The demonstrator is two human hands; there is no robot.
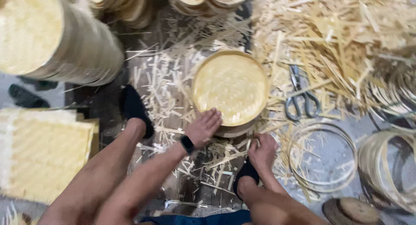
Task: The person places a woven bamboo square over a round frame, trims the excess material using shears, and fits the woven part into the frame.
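Here the left hand [203, 127] lay flat, fingers spread, on the round pale-yellow woven bamboo tray [231, 87]; just below its rim, the right hand [262, 150] pinched bamboo strips [225, 158].

Round tray [232, 84] pale yellow w/ fine woven pattern. Wristband [187, 144] black. Scissors [301, 97] grey-blue. Mats [41, 153] at left: light yellow, criss-cross weave. Scraps [333, 38] cream-straw. Hoops [323, 158] pale tan. Socks [134, 108] black. Floor bits dark brown.
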